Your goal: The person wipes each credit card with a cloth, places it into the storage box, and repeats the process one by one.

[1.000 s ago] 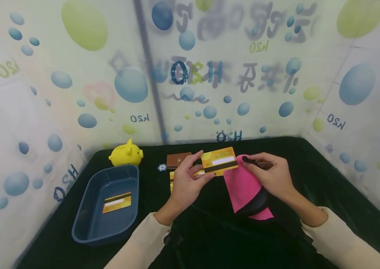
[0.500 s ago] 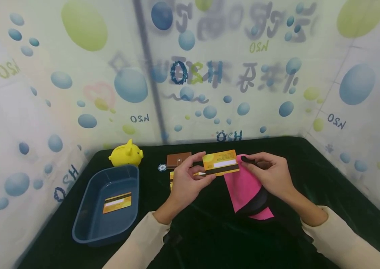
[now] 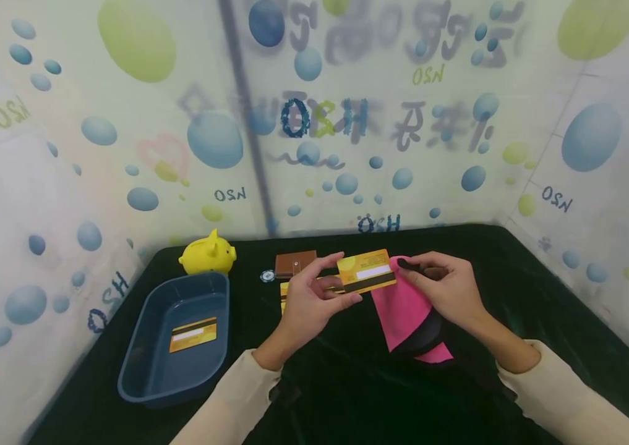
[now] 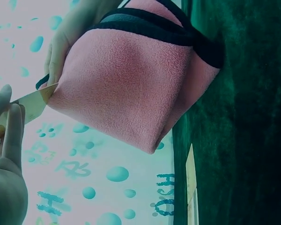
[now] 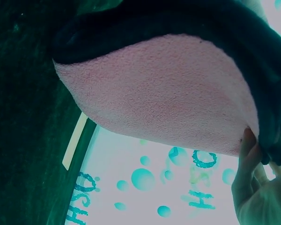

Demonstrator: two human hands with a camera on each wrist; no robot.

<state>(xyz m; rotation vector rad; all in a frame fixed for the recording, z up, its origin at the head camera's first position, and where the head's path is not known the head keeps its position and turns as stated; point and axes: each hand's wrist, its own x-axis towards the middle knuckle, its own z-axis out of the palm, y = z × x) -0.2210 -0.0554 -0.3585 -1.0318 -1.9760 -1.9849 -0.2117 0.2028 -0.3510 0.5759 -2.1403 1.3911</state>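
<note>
My left hand point(image 3: 310, 304) pinches a yellow bank card point(image 3: 367, 272) between thumb and fingers, its black stripe and white strip facing me. A pink fleece cloth point(image 3: 403, 309) with black edging hangs from my right hand point(image 3: 453, 289), which pinches its upper corner. The card's right end is at that corner; in the left wrist view the card point(image 4: 40, 99) reaches the cloth point(image 4: 122, 84) there. Below, the cloth folds and shows a dark band. Behind my left hand lies another yellow card point(image 3: 287, 290), mostly hidden.
A blue plastic basin point(image 3: 132, 371) at the left has a yellow card point(image 3: 193, 335) inside. Behind it stands a yellow piggy bank point(image 3: 206, 254). A brown wallet point(image 3: 289, 263) and a poker chip point(image 3: 267, 276) lie at the back, on dark green cloth point(image 3: 370, 395).
My left hand and its card have shifted slightly right and down, and the card has tilted a little. My right hand keeps its pinch on the cloth, almost still.
</note>
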